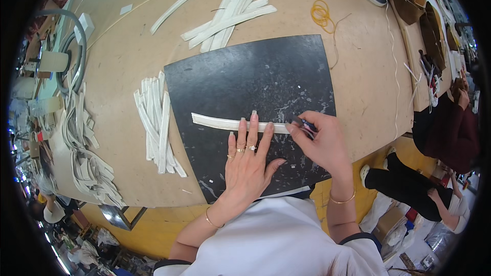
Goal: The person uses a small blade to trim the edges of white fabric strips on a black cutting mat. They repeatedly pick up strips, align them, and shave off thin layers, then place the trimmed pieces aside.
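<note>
A long white strip [215, 121] of fabric or leather lies crosswise on a black mat [245, 79]. My left hand [248, 161] rests flat over the strip's middle, fingers spread, pressing it to the mat. At the strip's right end my right hand [325, 140] is closed around a small dark tool [306, 124]. Most of that tool is hidden by the fingers, so its exact kind cannot be made out. The right thumb touches or nearly touches the strip's end.
White strips [158, 128] lie piled left of the mat, with another crossed pile [230, 15] behind it. Pale strips [89, 163] hang in a heap at the table's left. Yellow cord [321, 14] lies far right. Two people stand beyond the table's right edge.
</note>
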`<action>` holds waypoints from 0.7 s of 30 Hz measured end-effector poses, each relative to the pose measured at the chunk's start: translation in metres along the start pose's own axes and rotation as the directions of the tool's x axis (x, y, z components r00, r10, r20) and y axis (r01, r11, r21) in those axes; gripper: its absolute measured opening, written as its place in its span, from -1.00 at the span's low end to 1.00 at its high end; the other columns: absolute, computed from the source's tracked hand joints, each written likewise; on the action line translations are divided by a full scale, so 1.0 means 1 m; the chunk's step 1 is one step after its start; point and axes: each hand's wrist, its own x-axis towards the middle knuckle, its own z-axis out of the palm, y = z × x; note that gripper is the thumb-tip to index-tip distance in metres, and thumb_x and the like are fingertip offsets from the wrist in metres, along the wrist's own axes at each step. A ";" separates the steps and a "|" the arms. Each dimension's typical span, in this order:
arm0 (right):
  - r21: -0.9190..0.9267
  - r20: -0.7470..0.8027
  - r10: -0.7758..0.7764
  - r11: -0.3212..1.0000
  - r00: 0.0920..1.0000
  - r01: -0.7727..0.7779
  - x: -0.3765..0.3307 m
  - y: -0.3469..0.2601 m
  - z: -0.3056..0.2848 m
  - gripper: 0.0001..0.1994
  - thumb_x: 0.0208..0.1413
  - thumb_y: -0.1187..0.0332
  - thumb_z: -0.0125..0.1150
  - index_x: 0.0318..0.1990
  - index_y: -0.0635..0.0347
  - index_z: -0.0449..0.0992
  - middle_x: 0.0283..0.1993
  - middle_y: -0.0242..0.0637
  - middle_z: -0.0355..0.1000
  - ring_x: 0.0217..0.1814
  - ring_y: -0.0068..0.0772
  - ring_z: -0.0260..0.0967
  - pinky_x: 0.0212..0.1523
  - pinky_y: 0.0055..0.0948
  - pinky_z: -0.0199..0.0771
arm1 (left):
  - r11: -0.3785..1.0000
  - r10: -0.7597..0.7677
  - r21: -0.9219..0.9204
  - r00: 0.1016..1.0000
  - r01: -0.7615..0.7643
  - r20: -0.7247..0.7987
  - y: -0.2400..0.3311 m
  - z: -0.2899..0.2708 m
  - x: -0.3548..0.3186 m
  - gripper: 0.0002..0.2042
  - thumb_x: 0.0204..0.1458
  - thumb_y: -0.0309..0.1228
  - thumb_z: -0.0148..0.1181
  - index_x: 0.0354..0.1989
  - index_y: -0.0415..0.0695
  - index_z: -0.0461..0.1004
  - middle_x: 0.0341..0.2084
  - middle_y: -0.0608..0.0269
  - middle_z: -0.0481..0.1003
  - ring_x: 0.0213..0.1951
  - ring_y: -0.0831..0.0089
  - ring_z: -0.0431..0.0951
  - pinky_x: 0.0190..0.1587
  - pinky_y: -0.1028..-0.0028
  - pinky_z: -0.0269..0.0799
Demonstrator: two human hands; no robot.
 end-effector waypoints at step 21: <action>-0.047 -0.022 0.083 0.995 0.996 -0.084 -0.005 0.010 -0.004 -0.77 0.03 0.27 0.29 -0.49 0.26 0.53 -0.62 -0.19 0.43 -0.55 -0.11 0.44 -0.49 -0.22 0.35 | 0.987 -0.042 0.154 0.998 0.036 0.037 0.024 0.001 0.006 -0.26 0.02 0.09 0.28 0.40 0.26 0.22 0.41 -0.49 -0.24 0.42 -0.47 -0.33 0.25 -0.50 -0.43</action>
